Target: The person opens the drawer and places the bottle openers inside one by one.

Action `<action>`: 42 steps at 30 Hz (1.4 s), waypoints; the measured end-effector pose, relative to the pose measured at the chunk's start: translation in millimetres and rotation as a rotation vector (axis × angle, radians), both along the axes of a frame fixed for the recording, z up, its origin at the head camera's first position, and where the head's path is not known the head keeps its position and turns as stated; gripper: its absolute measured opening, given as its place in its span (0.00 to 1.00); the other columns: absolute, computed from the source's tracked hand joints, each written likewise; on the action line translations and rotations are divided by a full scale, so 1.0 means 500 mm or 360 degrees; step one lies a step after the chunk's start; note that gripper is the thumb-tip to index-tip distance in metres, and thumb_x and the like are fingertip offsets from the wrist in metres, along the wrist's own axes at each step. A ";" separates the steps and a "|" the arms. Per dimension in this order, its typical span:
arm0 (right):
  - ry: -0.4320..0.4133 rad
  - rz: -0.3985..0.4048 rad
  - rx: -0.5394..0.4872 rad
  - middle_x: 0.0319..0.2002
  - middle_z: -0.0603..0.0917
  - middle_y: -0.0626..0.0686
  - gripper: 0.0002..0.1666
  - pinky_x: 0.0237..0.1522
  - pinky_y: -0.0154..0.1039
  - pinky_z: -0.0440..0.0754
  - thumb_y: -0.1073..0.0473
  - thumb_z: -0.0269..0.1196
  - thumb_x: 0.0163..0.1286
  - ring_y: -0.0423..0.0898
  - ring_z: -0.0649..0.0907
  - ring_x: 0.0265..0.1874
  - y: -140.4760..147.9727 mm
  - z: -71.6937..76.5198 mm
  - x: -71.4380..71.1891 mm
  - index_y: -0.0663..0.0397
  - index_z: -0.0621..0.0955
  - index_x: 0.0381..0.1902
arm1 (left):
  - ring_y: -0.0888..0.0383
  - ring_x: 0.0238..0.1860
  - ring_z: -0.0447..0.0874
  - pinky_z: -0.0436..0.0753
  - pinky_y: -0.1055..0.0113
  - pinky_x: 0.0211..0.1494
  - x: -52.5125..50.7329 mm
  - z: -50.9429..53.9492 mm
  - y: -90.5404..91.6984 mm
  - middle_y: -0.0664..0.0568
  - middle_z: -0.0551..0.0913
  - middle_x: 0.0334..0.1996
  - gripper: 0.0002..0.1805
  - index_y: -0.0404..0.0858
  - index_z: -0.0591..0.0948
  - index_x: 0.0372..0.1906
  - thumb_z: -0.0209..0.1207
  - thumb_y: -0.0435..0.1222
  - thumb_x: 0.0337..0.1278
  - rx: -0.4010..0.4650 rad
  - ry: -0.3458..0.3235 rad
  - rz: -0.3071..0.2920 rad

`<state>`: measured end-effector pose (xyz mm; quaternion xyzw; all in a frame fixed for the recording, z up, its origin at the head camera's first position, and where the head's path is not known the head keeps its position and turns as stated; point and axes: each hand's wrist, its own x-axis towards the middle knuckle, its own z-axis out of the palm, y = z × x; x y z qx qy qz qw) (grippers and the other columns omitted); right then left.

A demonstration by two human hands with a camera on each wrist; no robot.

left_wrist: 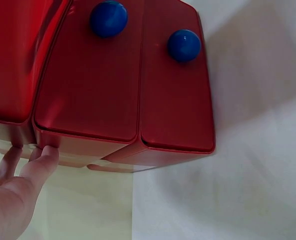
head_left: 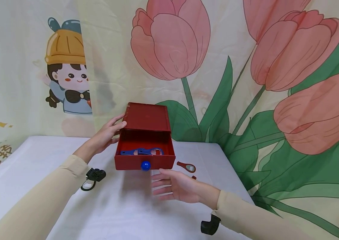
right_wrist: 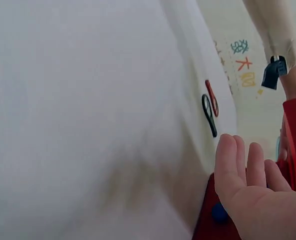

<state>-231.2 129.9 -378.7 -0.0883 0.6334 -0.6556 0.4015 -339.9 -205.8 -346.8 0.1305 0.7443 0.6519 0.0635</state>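
- your left hand (head_left: pixel 105 136) lies against the side of a dark red chest of drawers (head_left: pixel 147 116), its fingertips touching the wall and its thumb near the top edge.
- your right hand (head_left: pixel 178 185) is spread, palm showing and fingers straight, holding nothing, just below the front of the chest's pulled-out red drawer (head_left: pixel 131 162).
- the chest sits ahead of you, between your forearms; that drawer carries a round, glossy blue knob (head_left: pixel 145 165).
- inside it lie flat blue tools (head_left: pixel 149 152) with pale insets, overlapping so that you cannot count them surely.
- the left wrist view shows you two closed drawers, each with a blue knob of its own.
- right of the chest, on the white cloth-covered table (head_left: pixel 121 206), lies a red tool with a grey oval end (head_left: pixel 188 167); a small red piece (head_left: pixel 194 177) shows near your right wrist.
- behind the table hangs a pale backdrop (head_left: pixel 112 40) printed with pink tulips.
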 end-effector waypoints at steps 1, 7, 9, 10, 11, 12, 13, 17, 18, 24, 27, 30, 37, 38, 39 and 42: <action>-0.0025 0.0002 -0.0023 0.68 0.81 0.61 0.43 0.73 0.58 0.75 0.36 0.53 0.81 0.66 0.76 0.72 -0.004 0.001 0.003 0.63 0.69 0.78 | 0.32 0.83 0.50 0.60 0.30 0.79 0.000 0.000 0.000 0.41 0.51 0.86 0.45 0.55 0.43 0.88 0.52 0.56 0.80 -0.0002 -0.0002 -0.0001; -0.0133 -0.0030 -0.0153 0.71 0.78 0.63 0.45 0.73 0.56 0.75 0.33 0.55 0.80 0.66 0.75 0.73 -0.028 0.013 0.015 0.63 0.69 0.77 | 0.32 0.83 0.50 0.60 0.30 0.78 0.000 0.000 0.000 0.41 0.51 0.86 0.45 0.56 0.43 0.88 0.52 0.56 0.80 -0.0008 0.0005 0.0000; -0.0157 -0.0053 -0.0193 0.71 0.78 0.63 0.44 0.72 0.55 0.76 0.33 0.55 0.80 0.64 0.78 0.71 -0.036 0.017 0.017 0.63 0.70 0.75 | 0.32 0.83 0.50 0.60 0.30 0.78 0.001 0.000 0.000 0.41 0.51 0.85 0.45 0.56 0.43 0.88 0.52 0.56 0.80 -0.0004 0.0008 -0.0002; -0.0163 -0.0063 -0.0211 0.71 0.78 0.64 0.43 0.71 0.54 0.78 0.34 0.55 0.80 0.63 0.79 0.70 -0.040 0.019 0.018 0.63 0.71 0.74 | 0.32 0.83 0.51 0.61 0.30 0.78 0.001 0.001 0.000 0.41 0.51 0.85 0.44 0.56 0.43 0.88 0.52 0.56 0.80 -0.0005 0.0008 -0.0001; -0.0169 -0.0071 -0.0230 0.71 0.78 0.64 0.42 0.71 0.53 0.78 0.34 0.55 0.80 0.62 0.80 0.69 -0.044 0.021 0.018 0.63 0.72 0.73 | 0.32 0.83 0.51 0.61 0.30 0.78 0.001 0.001 0.000 0.41 0.51 0.85 0.44 0.56 0.43 0.88 0.52 0.55 0.80 -0.0004 0.0005 0.0000; -0.0176 -0.0079 -0.0246 0.70 0.79 0.64 0.42 0.71 0.53 0.78 0.34 0.55 0.80 0.61 0.81 0.68 -0.047 0.023 0.019 0.62 0.72 0.72 | 0.32 0.83 0.51 0.60 0.30 0.78 0.001 0.001 0.001 0.41 0.51 0.85 0.44 0.56 0.43 0.88 0.52 0.55 0.80 -0.0003 0.0003 0.0000; -0.0181 -0.0086 -0.0262 0.70 0.79 0.64 0.41 0.70 0.52 0.79 0.34 0.55 0.80 0.60 0.82 0.66 -0.050 0.025 0.019 0.62 0.73 0.72 | 0.31 0.83 0.50 0.60 0.29 0.78 0.001 0.001 0.001 0.40 0.51 0.86 0.44 0.56 0.43 0.88 0.51 0.55 0.80 -0.0003 0.0006 -0.0005; -0.0203 -0.0134 -0.0322 0.68 0.81 0.62 0.41 0.69 0.50 0.80 0.34 0.55 0.80 0.57 0.85 0.63 -0.062 0.030 0.017 0.63 0.74 0.73 | 0.32 0.82 0.51 0.60 0.29 0.78 0.000 0.002 0.002 0.40 0.52 0.85 0.44 0.55 0.44 0.88 0.52 0.56 0.80 0.0005 -0.0002 -0.0002; -0.0210 -0.0154 -0.0335 0.67 0.82 0.61 0.41 0.69 0.50 0.80 0.35 0.55 0.80 0.57 0.85 0.63 -0.064 0.031 0.017 0.62 0.74 0.73 | 0.32 0.83 0.51 0.60 0.30 0.78 -0.001 0.002 0.002 0.41 0.52 0.85 0.44 0.55 0.44 0.88 0.52 0.56 0.80 0.0003 -0.0004 0.0001; -0.0232 -0.0234 -0.0366 0.67 0.82 0.62 0.39 0.71 0.51 0.78 0.37 0.56 0.81 0.57 0.85 0.63 -0.076 0.033 0.016 0.63 0.75 0.72 | 0.33 0.83 0.52 0.60 0.31 0.79 -0.003 -0.001 0.002 0.42 0.52 0.85 0.46 0.56 0.44 0.88 0.53 0.57 0.79 0.0010 -0.0008 -0.0003; -0.0234 -0.0230 -0.0362 0.68 0.81 0.62 0.39 0.71 0.51 0.78 0.37 0.57 0.81 0.58 0.85 0.63 -0.082 0.034 0.017 0.63 0.75 0.73 | 0.33 0.82 0.52 0.59 0.30 0.79 -0.004 -0.002 -0.001 0.41 0.53 0.85 0.45 0.55 0.44 0.88 0.53 0.56 0.79 0.0026 -0.0016 -0.0002; -0.0229 -0.0236 -0.0363 0.66 0.83 0.61 0.38 0.71 0.51 0.78 0.38 0.57 0.81 0.59 0.84 0.64 -0.088 0.036 0.017 0.62 0.77 0.72 | 0.33 0.82 0.52 0.59 0.30 0.79 -0.004 -0.002 -0.002 0.41 0.53 0.85 0.45 0.55 0.44 0.88 0.52 0.56 0.79 0.0024 -0.0017 0.0000; -0.0226 -0.0279 -0.0374 0.59 0.88 0.57 0.34 0.69 0.48 0.80 0.41 0.60 0.80 0.60 0.83 0.66 -0.100 0.037 0.011 0.61 0.80 0.69 | 0.33 0.83 0.52 0.61 0.31 0.79 -0.002 -0.002 0.000 0.42 0.52 0.85 0.46 0.56 0.43 0.88 0.53 0.57 0.79 -0.0004 -0.0007 0.0004; -0.0219 -0.0285 -0.0374 0.59 0.88 0.57 0.33 0.69 0.48 0.80 0.41 0.61 0.80 0.60 0.83 0.66 -0.102 0.037 0.009 0.61 0.80 0.68 | 0.33 0.83 0.52 0.61 0.31 0.79 -0.002 -0.002 0.000 0.42 0.53 0.85 0.46 0.56 0.43 0.88 0.53 0.57 0.79 -0.0002 -0.0007 0.0002; -0.0210 -0.0289 -0.0372 0.59 0.88 0.57 0.33 0.69 0.48 0.80 0.41 0.61 0.80 0.59 0.84 0.65 -0.105 0.038 0.007 0.61 0.80 0.68 | 0.34 0.83 0.52 0.61 0.31 0.79 -0.002 -0.002 -0.001 0.42 0.53 0.85 0.46 0.56 0.43 0.88 0.53 0.57 0.79 0.0001 -0.0009 0.0001; -0.0198 -0.0307 -0.0374 0.62 0.86 0.60 0.33 0.68 0.47 0.80 0.41 0.60 0.80 0.58 0.85 0.63 -0.111 0.039 -0.001 0.61 0.81 0.67 | 0.34 0.83 0.53 0.62 0.31 0.78 -0.002 -0.001 -0.001 0.41 0.54 0.85 0.46 0.56 0.43 0.88 0.53 0.57 0.79 0.0008 -0.0013 -0.0001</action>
